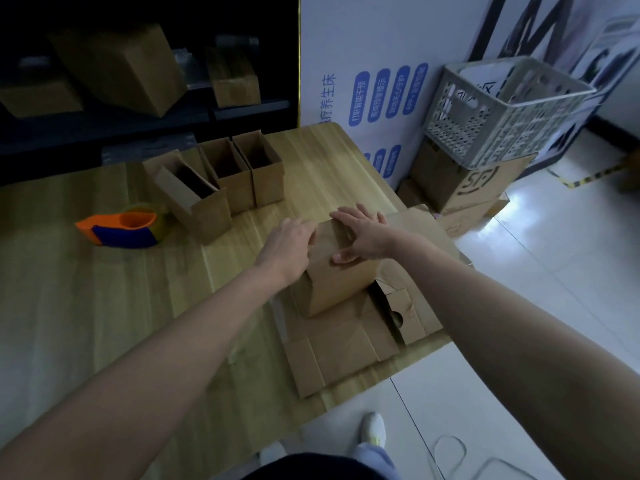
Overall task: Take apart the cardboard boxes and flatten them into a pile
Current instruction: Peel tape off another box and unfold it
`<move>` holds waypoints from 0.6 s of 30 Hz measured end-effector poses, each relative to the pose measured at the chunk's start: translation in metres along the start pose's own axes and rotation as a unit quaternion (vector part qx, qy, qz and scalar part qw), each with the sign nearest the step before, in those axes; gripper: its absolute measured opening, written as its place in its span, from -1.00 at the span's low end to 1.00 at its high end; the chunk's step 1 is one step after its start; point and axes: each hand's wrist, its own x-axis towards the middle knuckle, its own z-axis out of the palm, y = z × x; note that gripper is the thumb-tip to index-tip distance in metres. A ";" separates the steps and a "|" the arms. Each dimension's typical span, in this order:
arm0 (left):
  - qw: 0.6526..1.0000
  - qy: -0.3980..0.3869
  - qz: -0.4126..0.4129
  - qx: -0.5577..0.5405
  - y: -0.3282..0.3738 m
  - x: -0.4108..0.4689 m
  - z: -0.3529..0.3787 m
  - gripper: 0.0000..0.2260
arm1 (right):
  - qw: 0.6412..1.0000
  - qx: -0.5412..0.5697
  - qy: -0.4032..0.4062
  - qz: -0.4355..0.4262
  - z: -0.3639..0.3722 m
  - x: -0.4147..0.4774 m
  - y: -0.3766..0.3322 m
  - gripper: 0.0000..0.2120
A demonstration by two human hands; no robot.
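Presently, one closed box (337, 271) stands on the pile of flattened cardboard (341, 336) at the counter's (104, 306) 4 o'clock corner, directly ahead of both hands. Left hand (289, 245) is cupped against the box's 9 o'clock upper edge, fingers curled over the top; whether it truly grips cannot be told. Right hand (360, 237) lies spread on the top face from 3 o'clock, fingers flat, thumb hooked over the near edge. Box long axis runs roughly from 7 to 1 o'clock, away from the person. Both hands are touching it; neither is nearer.

Judgement: the top seam is the working point, so the coming move probably splits the flaps along that axis.

Three open boxes (225, 178) wait at 11 o'clock, well apart; tape dispenser (121, 226) at 9 o'clock.
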 end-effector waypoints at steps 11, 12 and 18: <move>0.890 -0.066 -0.101 -0.439 -0.015 0.000 -0.003 -0.76 | 0.999 0.038 -0.002 0.008 0.000 -0.001 0.006 -0.16; 0.835 -0.051 -0.125 -0.533 -0.021 -0.005 -0.005 -0.74 | 0.999 0.044 -0.003 0.010 0.000 0.000 0.007 -0.16; 0.710 -0.052 -0.265 -0.650 -0.030 -0.017 -0.005 -0.72 | 0.999 0.026 -0.018 0.006 -0.004 0.004 0.001 -0.16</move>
